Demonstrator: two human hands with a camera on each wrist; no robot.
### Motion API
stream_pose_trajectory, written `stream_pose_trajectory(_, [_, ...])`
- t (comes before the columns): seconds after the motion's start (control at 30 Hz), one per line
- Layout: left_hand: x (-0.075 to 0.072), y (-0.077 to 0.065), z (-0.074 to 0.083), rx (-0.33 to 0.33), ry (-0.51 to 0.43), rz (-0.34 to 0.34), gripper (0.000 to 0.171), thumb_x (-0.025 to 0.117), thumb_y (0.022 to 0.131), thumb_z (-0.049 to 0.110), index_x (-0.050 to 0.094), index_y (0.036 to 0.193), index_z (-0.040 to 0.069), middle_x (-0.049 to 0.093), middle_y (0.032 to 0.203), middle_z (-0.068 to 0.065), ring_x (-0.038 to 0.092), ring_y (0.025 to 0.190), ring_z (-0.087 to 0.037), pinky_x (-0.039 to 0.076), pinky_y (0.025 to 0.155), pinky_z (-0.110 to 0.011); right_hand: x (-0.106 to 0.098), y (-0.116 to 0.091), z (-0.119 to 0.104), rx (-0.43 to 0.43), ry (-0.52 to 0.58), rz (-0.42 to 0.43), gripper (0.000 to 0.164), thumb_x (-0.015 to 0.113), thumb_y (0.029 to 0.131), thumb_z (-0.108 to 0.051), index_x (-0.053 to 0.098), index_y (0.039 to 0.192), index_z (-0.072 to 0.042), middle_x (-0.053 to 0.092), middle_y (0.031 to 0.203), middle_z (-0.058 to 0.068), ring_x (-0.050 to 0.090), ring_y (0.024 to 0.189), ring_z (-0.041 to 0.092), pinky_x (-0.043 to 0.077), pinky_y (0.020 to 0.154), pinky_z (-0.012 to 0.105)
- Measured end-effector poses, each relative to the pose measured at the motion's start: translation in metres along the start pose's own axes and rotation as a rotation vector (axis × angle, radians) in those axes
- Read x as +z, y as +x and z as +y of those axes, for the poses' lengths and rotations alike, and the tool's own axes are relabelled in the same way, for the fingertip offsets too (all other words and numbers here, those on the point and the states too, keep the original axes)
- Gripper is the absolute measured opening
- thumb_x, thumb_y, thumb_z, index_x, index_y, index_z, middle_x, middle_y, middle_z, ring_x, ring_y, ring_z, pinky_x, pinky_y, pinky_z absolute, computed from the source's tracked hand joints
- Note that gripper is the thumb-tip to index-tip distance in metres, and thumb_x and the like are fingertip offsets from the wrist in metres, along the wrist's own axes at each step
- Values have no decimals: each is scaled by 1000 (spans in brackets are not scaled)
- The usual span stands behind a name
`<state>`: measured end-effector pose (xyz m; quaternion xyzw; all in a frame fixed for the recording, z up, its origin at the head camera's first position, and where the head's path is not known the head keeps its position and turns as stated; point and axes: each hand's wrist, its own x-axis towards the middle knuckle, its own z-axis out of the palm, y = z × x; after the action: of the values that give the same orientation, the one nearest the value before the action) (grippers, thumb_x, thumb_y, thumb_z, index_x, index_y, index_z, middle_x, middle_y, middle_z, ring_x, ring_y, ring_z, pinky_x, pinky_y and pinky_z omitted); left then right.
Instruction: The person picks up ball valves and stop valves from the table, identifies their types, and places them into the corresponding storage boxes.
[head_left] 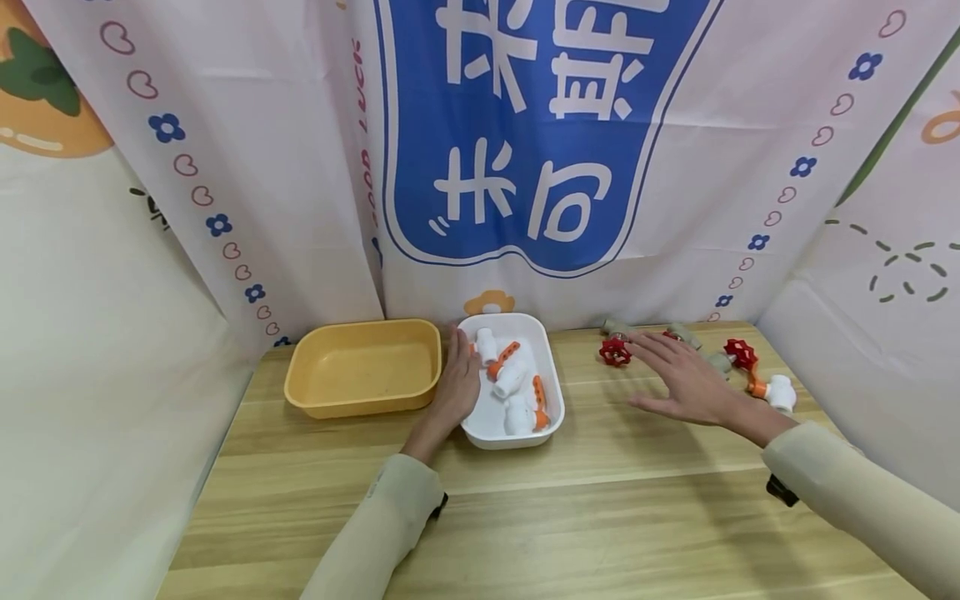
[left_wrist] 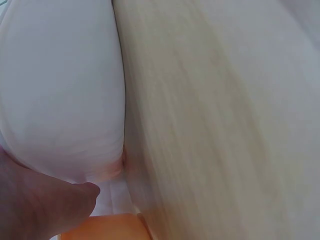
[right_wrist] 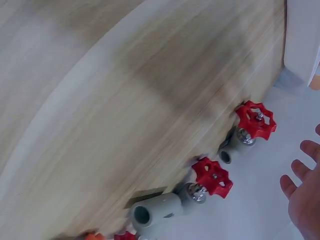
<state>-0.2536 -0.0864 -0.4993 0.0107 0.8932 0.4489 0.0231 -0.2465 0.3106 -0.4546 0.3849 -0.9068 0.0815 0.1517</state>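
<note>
My left hand [head_left: 456, 379] lies along the left wall of the white tray [head_left: 553, 367], its fingers straight and touching the wall. Three white ball valves [head_left: 510, 379] with orange handles lie in that tray. In the left wrist view, the hand [left_wrist: 45, 202] is beside the white tray wall [left_wrist: 65, 90]. My right hand [head_left: 686, 379] hovers over the table with fingers spread, holding nothing. Nearest to it are grey valves with red handwheels, one [head_left: 616, 350] by the fingertips. Two such handwheels [right_wrist: 256, 120] show plainly in the right wrist view.
A yellow tray [head_left: 363, 408] stands left of the white one. At the table's right end lies another white valve [head_left: 782, 393] with an orange handle, beside a red handwheel [head_left: 740, 354]. A printed curtain [head_left: 315, 208] hangs behind the wooden table [head_left: 570, 517].
</note>
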Motion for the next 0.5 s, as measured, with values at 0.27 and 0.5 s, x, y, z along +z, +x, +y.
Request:
stream_pose_trajectory(0.27, [-1,-1,1,-1,1,-6,67,25,116,38,-3,170,10,-14,179,-3,-2,165,-24,10,133,-49,-3,-17,11,57,12,-41,90,83,86,-49,49,156,-2,49,157,26,45,141,52,36,111,77])
stream_pose_trajectory(0.5, [-1,-1,2,9,6,-1,67,24,116,38,-1,170,8,-13,179,-4,-1,165,-24,10,133,-48,-7,-31,22,80,-40,-27,88,84,84,-50,54,153,-3,55,153,25,47,141,52,42,108,73])
